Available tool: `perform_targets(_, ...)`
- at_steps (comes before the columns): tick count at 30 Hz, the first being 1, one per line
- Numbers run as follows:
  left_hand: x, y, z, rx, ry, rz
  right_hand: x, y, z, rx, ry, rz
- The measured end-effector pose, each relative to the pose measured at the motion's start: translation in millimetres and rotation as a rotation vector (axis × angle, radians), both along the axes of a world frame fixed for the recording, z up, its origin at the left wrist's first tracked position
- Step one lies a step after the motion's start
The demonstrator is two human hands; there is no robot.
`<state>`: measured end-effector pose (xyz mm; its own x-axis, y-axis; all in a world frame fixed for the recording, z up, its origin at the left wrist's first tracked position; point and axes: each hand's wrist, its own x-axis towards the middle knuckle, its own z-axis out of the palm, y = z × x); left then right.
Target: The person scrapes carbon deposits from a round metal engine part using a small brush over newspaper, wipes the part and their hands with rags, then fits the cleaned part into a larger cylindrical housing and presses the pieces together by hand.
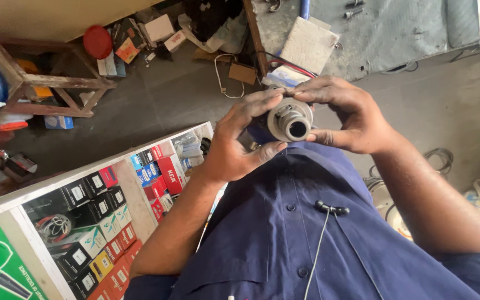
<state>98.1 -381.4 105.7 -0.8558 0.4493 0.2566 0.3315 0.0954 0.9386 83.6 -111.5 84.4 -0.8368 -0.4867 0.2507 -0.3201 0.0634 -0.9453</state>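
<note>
A person in a dark blue buttoned shirt (306, 239) holds a round grey metal part (290, 119) with a dark bore up in front of the chest, its open end facing the camera. The left hand (234, 141) curls around its left side, fingers over the top and thumb beneath; the right hand (348, 116) pinches its right edge. Far behind lies a grey table (395, 33). To the near left, a shelf (134, 189) of small coloured boxes (159, 175); a wooden stool (56, 83) stands far left on the floor.
</note>
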Motion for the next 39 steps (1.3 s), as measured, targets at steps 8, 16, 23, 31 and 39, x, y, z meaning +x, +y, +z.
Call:
perform_targets(8, -4, -5, 10, -0.15, -0.004, 0.02, -16, 3, -8, -0.15, -0.271, 0.122)
perform_targets(16, -5, -6, 18, -0.164, -0.09, 0.009, -51, -4, -2, -0.333, -0.786, 0.419)
perform_targets(23, -6, -5, 24, -0.133, -0.167, 0.003, -70, -12, 0, -0.209, -0.993, 0.469)
perform_targets(31, -2, -2, 31, -0.231, -0.119, 0.013, -50, 7, 21, 0.058, -0.335, 0.317)
perform_targets(39, 14, 7, 5, 0.021, -0.127, 0.074, -20, -6, 11, 0.022, 0.287, 0.065)
